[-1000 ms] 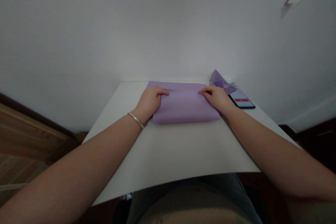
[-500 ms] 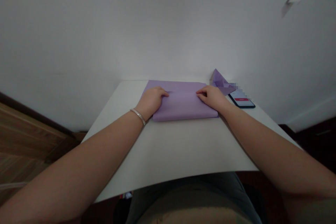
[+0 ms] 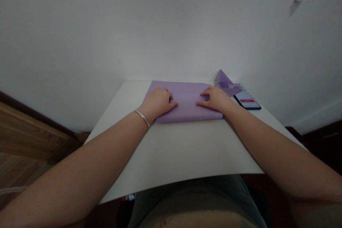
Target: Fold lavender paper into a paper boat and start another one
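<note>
A sheet of purple paper (image 3: 187,108) lies on the white table (image 3: 184,149), its near part folded over toward the wall with a rounded fold along the near edge. My left hand (image 3: 159,102) rests on the paper's left side, thumb stretched out to the right and apart from the fingers. On the right side of the sheet lies my right hand (image 3: 214,98), its thumb and fingers spread and pointing left. Both hands press on the paper from above without gripping it. The fold's left end is partly hidden under my left hand and wrist.
A folded purple paper piece (image 3: 225,82) stands at the back right by the wall (image 3: 171,28). It overlaps a phone (image 3: 247,101) with a lit screen. A wooden panel (image 3: 29,131) is at the far left, and the table's front edge faces my lap.
Both thumbs have moved away from the fingers, down toward the near fold, so the hands are more spread. The paper stays in nearly the same place.
</note>
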The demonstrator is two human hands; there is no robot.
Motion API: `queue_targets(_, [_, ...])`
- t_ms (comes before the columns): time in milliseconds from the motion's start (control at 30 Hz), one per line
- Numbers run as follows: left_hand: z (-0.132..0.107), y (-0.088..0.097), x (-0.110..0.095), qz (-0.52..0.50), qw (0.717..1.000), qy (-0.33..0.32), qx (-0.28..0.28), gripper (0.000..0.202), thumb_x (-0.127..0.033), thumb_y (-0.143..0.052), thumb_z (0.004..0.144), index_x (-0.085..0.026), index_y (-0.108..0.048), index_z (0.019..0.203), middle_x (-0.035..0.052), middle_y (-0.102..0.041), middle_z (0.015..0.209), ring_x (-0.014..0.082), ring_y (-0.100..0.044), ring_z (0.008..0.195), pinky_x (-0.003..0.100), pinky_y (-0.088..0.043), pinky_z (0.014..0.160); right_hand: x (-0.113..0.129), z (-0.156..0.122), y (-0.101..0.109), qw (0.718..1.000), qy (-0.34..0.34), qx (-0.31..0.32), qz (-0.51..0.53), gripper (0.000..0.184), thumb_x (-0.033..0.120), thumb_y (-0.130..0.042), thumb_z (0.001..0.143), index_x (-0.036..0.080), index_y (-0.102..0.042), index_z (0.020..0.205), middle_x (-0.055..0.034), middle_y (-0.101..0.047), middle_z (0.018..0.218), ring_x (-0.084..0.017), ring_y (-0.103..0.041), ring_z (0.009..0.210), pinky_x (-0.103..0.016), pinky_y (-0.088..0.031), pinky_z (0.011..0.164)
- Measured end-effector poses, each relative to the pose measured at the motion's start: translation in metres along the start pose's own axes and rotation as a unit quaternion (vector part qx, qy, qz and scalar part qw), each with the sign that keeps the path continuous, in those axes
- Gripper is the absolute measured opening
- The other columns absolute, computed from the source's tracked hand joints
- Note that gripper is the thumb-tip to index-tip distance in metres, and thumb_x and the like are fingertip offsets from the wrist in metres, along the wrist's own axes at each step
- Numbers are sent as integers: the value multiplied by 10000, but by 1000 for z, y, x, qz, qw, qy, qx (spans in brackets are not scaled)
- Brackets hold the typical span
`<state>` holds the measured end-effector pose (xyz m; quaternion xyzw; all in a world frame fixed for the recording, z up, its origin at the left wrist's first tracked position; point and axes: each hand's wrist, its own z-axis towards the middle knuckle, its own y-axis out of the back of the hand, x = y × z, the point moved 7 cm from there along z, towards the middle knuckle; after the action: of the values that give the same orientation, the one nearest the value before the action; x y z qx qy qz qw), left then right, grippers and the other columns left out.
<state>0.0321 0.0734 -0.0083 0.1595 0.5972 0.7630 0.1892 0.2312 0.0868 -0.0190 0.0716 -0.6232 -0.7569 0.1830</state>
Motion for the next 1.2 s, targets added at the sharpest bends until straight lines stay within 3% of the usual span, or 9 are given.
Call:
queue_targets(133, [-4, 4, -5, 45, 999, 11, 0, 556, -676, -540, 765, -178, -729, 927, 128, -676, 972, 304, -611, 917, 389, -439, 791, 2, 0, 0, 1000, 3, 15, -9, 674, 638, -672, 686, 112, -703, 1107, -180, -645, 1140, -302, -610, 1014, -406, -460, 938])
queue_targets(433, [-7, 6, -10, 69, 997, 15, -1, 667, -767, -516, 720, -180, -710, 969, 139, -666, 1013, 323, -581, 980, 426, -390, 859, 11, -10, 8, 997, 16, 34, -61, 807, 785, -587, 634, 165, -697, 1139, -177, -621, 1179, -349, -586, 1037, -453, -455, 914])
queue_targets(633, [-11, 10, -14, 76, 997, -2, -26, 631, -712, -529, 760, -160, -698, 1015, 151, -543, 1300, 339, -477, 1177, 435, -350, 964, 15, -15, 12, 997, 21, 9, -75, 765, 768, -583, 660, 178, -706, 1131, -177, -520, 1347, -384, -494, 1165, -503, -404, 970])
queue_targets(700, [-11, 9, -16, 75, 997, -19, -20, 599, -665, -537, 788, -136, -687, 1025, 157, -553, 1283, 323, -479, 1182, 411, -353, 981, 14, -14, 11, 997, 31, -1, -72, 721, 750, -608, 654, 184, -724, 1086, -169, -510, 1362, -385, -462, 1197, -514, -371, 999])
queue_targets(800, [-10, 2, -20, 44, 997, -67, 7, 522, -562, -521, 854, -109, -658, 1074, 147, -634, 1110, 281, -554, 1069, 372, -402, 939, 15, -11, 9, 998, 50, -1, -50, 663, 694, -654, 657, 174, -726, 1063, -165, -558, 1305, -360, -476, 1178, -503, -356, 1008])
queue_targets(967, [-9, -7, -31, -65, 984, -162, 29, 371, -339, -443, 940, -200, -601, 1246, 96, -611, 1195, 223, -561, 1081, 340, -422, 962, 29, -11, 12, 994, 105, 12, -7, 412, 503, -713, 719, 187, -727, 983, -101, -706, 1016, -299, -547, 1054, -450, -372, 975])
queue_targets(1100, [-10, -6, -33, -80, 985, -148, 43, 364, -310, -447, 933, -205, -616, 1238, 98, -612, 1193, 224, -560, 1088, 357, -418, 986, 48, -17, 12, 987, 155, 45, 22, 219, 323, -633, 821, 197, -733, 970, -80, -713, 969, -241, -593, 938, -378, -412, 910])
queue_targets(1200, [-12, 0, -36, -77, 987, -138, 32, 380, -355, -484, 917, -192, -614, 1234, 108, -608, 1180, 232, -562, 1078, 360, -421, 977, 56, -21, 14, 985, 156, 50, 46, 224, 220, -598, 808, 190, -729, 987, -81, -696, 960, -211, -603, 888, -325, -441, 844])
